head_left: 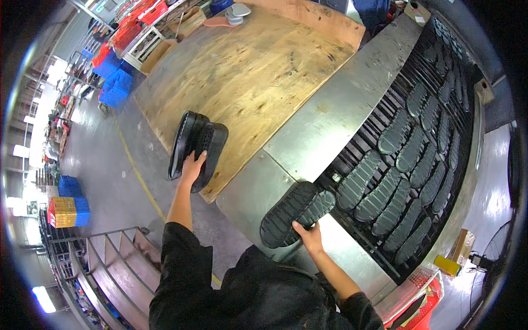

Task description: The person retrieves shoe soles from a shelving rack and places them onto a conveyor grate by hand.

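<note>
While the left hand (pixel 193 165) grips glossy black soles (pixel 185 140), right hand (pixel 311 237) clasping ridged oblong soles (pixel 289 212), grained wooden tabletop (pixel 247 77).

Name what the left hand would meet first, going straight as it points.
Beyond the black shoe soles it holds, the left hand would likely meet the wooden tabletop, or pass above it; depth is unclear.

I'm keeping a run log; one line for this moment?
left hand: holds black soles, by wooden table; right hand: holds ridged soles, near metal ledge; slatted bed: dark soles
</note>
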Available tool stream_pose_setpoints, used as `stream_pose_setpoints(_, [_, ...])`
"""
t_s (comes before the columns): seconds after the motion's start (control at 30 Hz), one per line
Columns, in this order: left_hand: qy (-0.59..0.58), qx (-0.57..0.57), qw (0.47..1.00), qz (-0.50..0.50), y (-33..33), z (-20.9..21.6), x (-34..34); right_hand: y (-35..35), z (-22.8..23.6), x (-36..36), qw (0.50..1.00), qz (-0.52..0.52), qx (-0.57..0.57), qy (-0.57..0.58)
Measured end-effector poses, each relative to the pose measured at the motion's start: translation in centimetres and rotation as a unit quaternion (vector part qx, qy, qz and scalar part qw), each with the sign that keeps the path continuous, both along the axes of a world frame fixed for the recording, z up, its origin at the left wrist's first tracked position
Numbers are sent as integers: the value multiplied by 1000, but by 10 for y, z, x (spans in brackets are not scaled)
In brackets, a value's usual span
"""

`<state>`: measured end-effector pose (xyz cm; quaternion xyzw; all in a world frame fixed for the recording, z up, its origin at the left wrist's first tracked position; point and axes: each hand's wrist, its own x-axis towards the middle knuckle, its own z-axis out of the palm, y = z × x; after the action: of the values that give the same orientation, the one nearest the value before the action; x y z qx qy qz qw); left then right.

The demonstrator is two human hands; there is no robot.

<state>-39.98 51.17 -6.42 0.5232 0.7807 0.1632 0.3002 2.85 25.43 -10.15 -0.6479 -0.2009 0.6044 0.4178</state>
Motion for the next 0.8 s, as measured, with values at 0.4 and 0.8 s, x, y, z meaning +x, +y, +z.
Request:
stream_pose_setpoints(0.4, [217,10,956,-199,-24,26,64,66,-16,-55,923,134,69,-355])
stream_pose_setpoints(0.8, [280,119,859,-411,-184,76,235,-39,-30,11,993,13,-60,-105])
